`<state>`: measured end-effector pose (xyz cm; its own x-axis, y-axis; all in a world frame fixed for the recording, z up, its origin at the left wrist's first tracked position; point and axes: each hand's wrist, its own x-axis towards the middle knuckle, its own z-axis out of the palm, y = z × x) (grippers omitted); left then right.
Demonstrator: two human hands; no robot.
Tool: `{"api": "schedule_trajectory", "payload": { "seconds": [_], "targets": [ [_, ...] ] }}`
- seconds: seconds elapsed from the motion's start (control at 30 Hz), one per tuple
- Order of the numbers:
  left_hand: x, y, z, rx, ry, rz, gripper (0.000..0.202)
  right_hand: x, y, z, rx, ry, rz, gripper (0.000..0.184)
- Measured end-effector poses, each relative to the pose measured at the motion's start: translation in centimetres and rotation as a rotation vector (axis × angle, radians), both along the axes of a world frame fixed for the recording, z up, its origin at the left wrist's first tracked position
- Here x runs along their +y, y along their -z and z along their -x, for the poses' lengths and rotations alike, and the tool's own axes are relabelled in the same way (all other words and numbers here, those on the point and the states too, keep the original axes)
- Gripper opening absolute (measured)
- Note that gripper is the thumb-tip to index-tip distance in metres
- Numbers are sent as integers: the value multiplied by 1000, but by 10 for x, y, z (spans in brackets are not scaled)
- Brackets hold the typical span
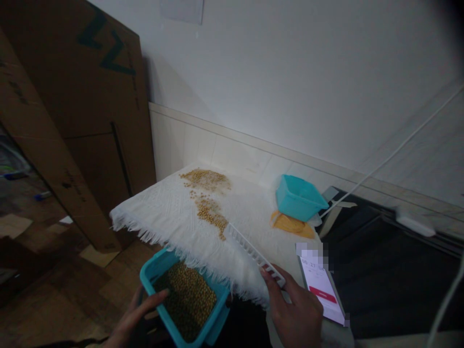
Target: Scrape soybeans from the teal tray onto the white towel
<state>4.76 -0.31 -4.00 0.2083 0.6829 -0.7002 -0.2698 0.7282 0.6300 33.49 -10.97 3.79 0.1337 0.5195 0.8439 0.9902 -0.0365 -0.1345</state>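
Observation:
My left hand [139, 314] grips the near left side of a turquoise plastic basket [163, 310], its thumb hooked over the rim inside. Yellowish beans [192, 287], like soybeans, fill the basket's lower part; one side lies in shadow. The basket is held under the fringed edge of a white cloth [159, 208]. In my right hand [295, 309] is a white slotted plastic strip [250, 249], pinched at its near end between thumb and fingers. The strip's far end lies on the cloth beside a trail of loose beans [210, 215]. Farther back spreads another patch of beans [205, 179].
A second turquoise basket [300, 198] stands at the back right, beside a flat yellow-orange item [292, 224]. A lit phone [319, 285] lies at the right edge. Large cardboard boxes [94, 121] rise at left. A white cable [391, 154] crosses the right side.

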Motion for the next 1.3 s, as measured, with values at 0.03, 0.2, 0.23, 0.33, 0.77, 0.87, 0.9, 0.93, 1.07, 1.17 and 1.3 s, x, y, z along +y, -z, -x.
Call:
{"api": "schedule_trajectory", "payload": {
  "seconds": [0.03,0.2,0.23,0.33,0.77,0.87,0.9,0.93,1.07,1.17,1.3],
  "targets": [
    [0,0,0,5,3,-9,130,0,0,0,14,-16,9,57],
    [1,-1,0,28,6,-22,121,-2,4,-4,22,-42,36,51],
    [0,-1,0,29,0,-25,120,-4,6,-6,16,-51,54,48],
    [-1,-4,-1,16,-4,-40,120,-9,9,-13,-7,-60,86,41],
    [-4,-18,0,-21,31,-63,117,-5,-5,-4,32,-75,85,56],
    [-5,-19,-1,-18,25,-63,116,3,-12,1,14,-97,52,57],
    [-5,-20,-1,-11,22,-65,116,4,-13,2,-24,-118,41,56],
    [-5,-20,-2,-2,17,-65,116,5,-12,2,-71,-143,30,55],
    [-3,-20,-3,13,-3,-58,118,-2,-1,2,-157,-242,87,46],
    [-2,-20,-3,1,-14,-48,121,-10,10,5,6,-212,109,41],
    [-1,-20,-2,-3,-10,-56,121,-7,14,-3,232,-132,138,46]
  ]
}}
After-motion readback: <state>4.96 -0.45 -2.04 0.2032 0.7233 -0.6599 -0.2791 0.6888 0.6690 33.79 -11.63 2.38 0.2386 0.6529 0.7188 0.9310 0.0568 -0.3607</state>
